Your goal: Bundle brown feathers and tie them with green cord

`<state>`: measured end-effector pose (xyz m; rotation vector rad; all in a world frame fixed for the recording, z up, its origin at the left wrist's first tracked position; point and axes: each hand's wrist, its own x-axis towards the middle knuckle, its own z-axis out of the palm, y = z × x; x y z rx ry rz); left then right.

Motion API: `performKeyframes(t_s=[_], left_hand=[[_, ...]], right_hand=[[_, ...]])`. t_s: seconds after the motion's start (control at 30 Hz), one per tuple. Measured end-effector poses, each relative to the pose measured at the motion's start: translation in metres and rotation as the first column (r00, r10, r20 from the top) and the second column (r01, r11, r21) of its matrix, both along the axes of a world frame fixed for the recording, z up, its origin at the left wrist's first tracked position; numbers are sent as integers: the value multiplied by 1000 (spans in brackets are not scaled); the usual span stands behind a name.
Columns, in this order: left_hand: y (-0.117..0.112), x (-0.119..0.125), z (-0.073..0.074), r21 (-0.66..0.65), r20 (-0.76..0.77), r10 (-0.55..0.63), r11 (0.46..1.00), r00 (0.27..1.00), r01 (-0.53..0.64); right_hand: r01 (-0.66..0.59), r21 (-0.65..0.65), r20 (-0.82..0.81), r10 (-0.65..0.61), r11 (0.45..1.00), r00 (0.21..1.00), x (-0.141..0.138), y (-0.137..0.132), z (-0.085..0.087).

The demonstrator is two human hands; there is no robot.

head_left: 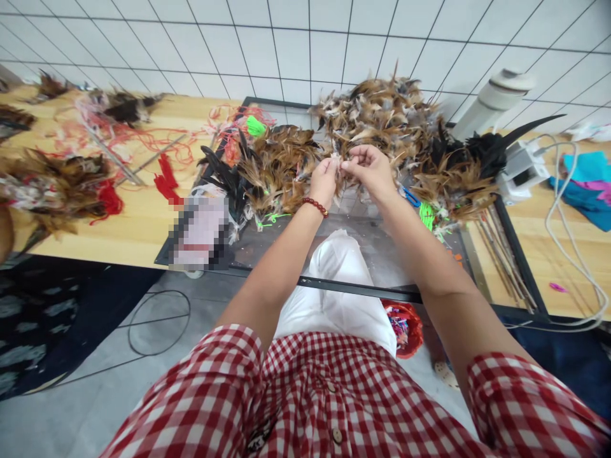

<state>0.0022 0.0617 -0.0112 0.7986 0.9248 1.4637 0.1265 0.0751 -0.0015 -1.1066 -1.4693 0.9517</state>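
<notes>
My left hand [324, 179] and my right hand [370, 168] meet above a glass-topped table [353, 245], fingers pinched together on a small pale feather [340, 163] between them. A red bead bracelet [315, 206] circles my left wrist. Just behind the hands lie heaps of brown feathers [382, 114], and another brown pile [277, 168] lies to the left with black feathers [222, 172] beside it.
A wooden table [143, 222] at left carries red threads, thin sticks and more feather bundles. At right are a white device [520, 166] with cable, a white cylinder [494, 102], bamboo sticks [506, 267] and blue cloth [587, 187]. A red basket [405, 327] sits on the floor.
</notes>
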Motion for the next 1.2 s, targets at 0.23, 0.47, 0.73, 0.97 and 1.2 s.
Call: performKeyframes(t_s=[0.23, 0.47, 0.73, 0.97, 1.2], left_hand=[[-15, 3, 10, 19, -144, -107, 994, 984, 111], [-24, 1, 23, 2, -150, -255, 966, 955, 258], [-31, 3, 29, -91, -39, -380, 922, 924, 376], [-32, 0, 31, -129, 21, -381, 916, 924, 380], [-31, 0, 28, -117, -33, -408, 908, 912, 402]], right_hand=[[-128, 40, 76, 125, 991, 989, 8, -3, 8], [-211, -34, -90, 207, 977, 974, 11, -16, 23], [-109, -81, -119, 99, 991, 988, 14, -11, 23], [35, -39, -73, -38, 999, 997, 24, 1, 25], [50, 105, 97, -60, 993, 993, 29, -5, 42]])
